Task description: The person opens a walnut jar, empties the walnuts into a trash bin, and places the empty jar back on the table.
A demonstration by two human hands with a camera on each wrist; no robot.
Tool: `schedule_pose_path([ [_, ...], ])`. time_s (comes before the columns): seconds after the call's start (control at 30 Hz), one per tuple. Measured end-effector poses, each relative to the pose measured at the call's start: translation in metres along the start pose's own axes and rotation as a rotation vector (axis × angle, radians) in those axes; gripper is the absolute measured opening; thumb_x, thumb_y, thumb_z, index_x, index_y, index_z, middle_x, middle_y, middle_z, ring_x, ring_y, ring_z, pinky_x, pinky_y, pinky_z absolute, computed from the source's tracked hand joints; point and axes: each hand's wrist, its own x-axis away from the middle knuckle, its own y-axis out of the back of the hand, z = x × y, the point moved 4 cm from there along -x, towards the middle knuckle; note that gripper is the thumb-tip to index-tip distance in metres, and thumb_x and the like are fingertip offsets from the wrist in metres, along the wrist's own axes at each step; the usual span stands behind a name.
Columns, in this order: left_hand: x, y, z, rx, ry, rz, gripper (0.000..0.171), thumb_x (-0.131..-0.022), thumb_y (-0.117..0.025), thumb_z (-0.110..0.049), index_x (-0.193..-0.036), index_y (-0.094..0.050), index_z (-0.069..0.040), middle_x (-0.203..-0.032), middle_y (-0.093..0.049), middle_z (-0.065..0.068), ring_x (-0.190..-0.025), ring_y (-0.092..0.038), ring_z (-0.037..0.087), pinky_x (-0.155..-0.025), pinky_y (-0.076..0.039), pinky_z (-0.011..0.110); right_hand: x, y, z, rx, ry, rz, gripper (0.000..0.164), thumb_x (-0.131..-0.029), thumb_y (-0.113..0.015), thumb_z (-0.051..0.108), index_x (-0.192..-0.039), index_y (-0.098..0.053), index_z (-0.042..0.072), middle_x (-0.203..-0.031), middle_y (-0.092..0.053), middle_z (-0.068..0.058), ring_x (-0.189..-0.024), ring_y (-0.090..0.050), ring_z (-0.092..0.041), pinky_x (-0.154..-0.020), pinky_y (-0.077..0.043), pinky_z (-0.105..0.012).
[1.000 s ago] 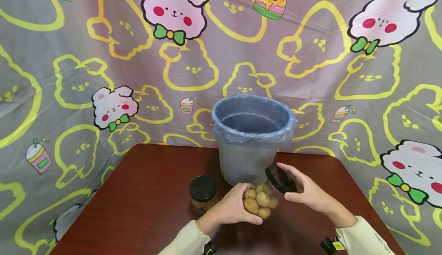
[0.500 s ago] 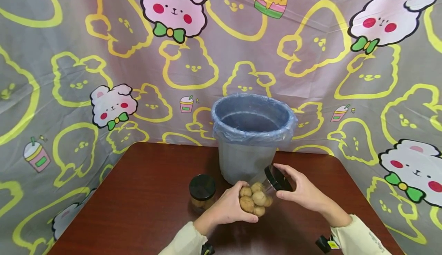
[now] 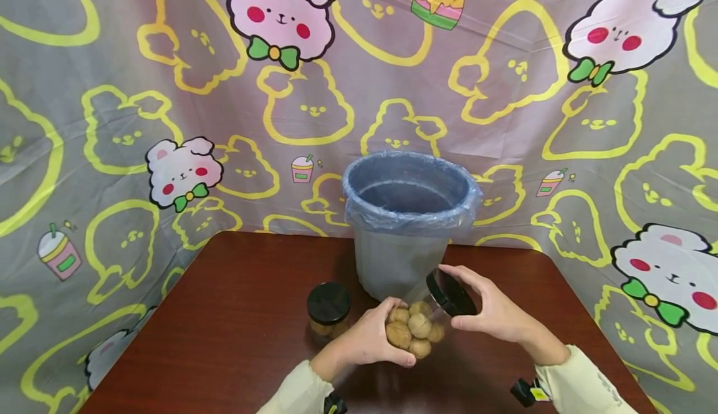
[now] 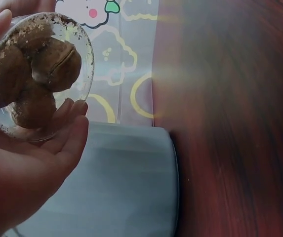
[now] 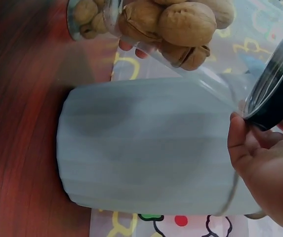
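Note:
My left hand (image 3: pixel 370 336) grips the lower part of a clear jar (image 3: pixel 416 293), which tilts up to the right above the table. Inside lie several walnuts (image 3: pixel 419 325); the left wrist view shows some through the jar's base, with brown crumbs around them. My right hand (image 3: pixel 493 308) holds the black lid (image 3: pixel 449 292) by its rim, fingers over the top edge and thumb below. In the right wrist view the lid (image 5: pixel 274 84) is right at the jar's mouth, with the thumb and fingertips at its edge.
A second black-lidded jar (image 3: pixel 328 305) of walnuts stands on the brown table (image 3: pixel 235 320), left of my left hand. Behind both hands stands a grey bin (image 3: pixel 401 258) lined with a blue plastic bag (image 3: pixel 412 221). A patterned cloth (image 3: pixel 314 108) hangs around the table.
Both hands have shifted slightly left with the jar. The right hand and lid have tipped a little against the jar's mouth. The second jar and the bin stay put.

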Motion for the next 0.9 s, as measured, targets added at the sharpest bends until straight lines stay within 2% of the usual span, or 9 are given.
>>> schedule_pose_path([
  [0.13, 0.001, 0.002, -0.001, -0.027, -0.005, -0.032, 0.078, -0.061, -0.088, -0.033, -0.123, -0.045, -0.012, -0.102, -0.058, -0.006, -0.086, -0.057, 0.004, -0.076, -0.047, 0.023, 0.002, 0.000, -0.003, -0.035, -0.017, 0.040, 0.077, -0.077, -0.073, 0.008, -0.144, -0.035, 0.007, -0.138, -0.042, -0.009, -0.119, -0.045, -0.011, -0.097, -0.035, -0.019],
  [0.3, 0.001, 0.005, -0.005, -0.090, -0.003, -0.128, 0.083, -0.059, -0.089, -0.036, -0.124, -0.044, -0.011, -0.104, -0.056, -0.005, -0.087, -0.056, 0.006, -0.077, -0.047, 0.024, 0.001, 0.000, -0.002, -0.093, -0.032, 0.065, 0.078, -0.081, -0.069, 0.007, -0.147, -0.027, 0.007, -0.145, -0.032, -0.015, -0.127, -0.036, -0.009, -0.099, -0.031, -0.017],
  [0.4, 0.002, 0.007, -0.009, -0.145, 0.004, -0.184, 0.087, -0.059, -0.088, -0.040, -0.126, -0.044, -0.009, -0.108, -0.055, -0.004, -0.090, -0.056, 0.008, -0.077, -0.047, 0.026, 0.000, 0.000, -0.001, -0.074, -0.048, 0.037, 0.075, -0.083, -0.068, 0.008, -0.146, -0.027, 0.005, -0.144, -0.032, -0.014, -0.128, -0.035, -0.009, -0.099, -0.029, -0.015],
  [0.53, 0.002, 0.008, -0.011, -0.206, 0.019, -0.228, 0.090, -0.058, -0.087, -0.044, -0.129, -0.043, -0.009, -0.112, -0.054, -0.003, -0.093, -0.055, 0.010, -0.078, -0.046, 0.028, -0.003, 0.000, -0.002, 0.004, -0.078, -0.024, 0.069, -0.084, -0.067, 0.011, -0.143, -0.033, 0.005, -0.140, -0.039, -0.010, -0.126, -0.037, -0.012, -0.099, -0.028, -0.014],
  [0.7, 0.002, 0.008, -0.009, -0.165, 0.024, -0.208, 0.089, -0.058, -0.088, -0.040, -0.128, -0.044, -0.008, -0.110, -0.055, -0.004, -0.091, -0.056, 0.008, -0.078, -0.047, 0.027, -0.004, 0.000, 0.000, 0.056, -0.090, -0.043, 0.066, -0.083, -0.069, 0.014, -0.141, -0.039, 0.006, -0.136, -0.045, -0.008, -0.121, -0.042, -0.016, -0.097, -0.032, -0.018],
  [0.9, 0.002, 0.006, -0.006, -0.077, 0.007, -0.163, 0.085, -0.058, -0.090, -0.031, -0.126, -0.043, -0.010, -0.106, -0.056, -0.005, -0.088, -0.057, 0.006, -0.077, -0.047, 0.024, -0.005, 0.000, 0.004, 0.057, -0.038, -0.018, 0.069, -0.081, -0.071, 0.014, -0.141, -0.039, 0.008, -0.131, -0.047, -0.006, -0.111, -0.048, -0.018, -0.093, -0.037, -0.022],
])
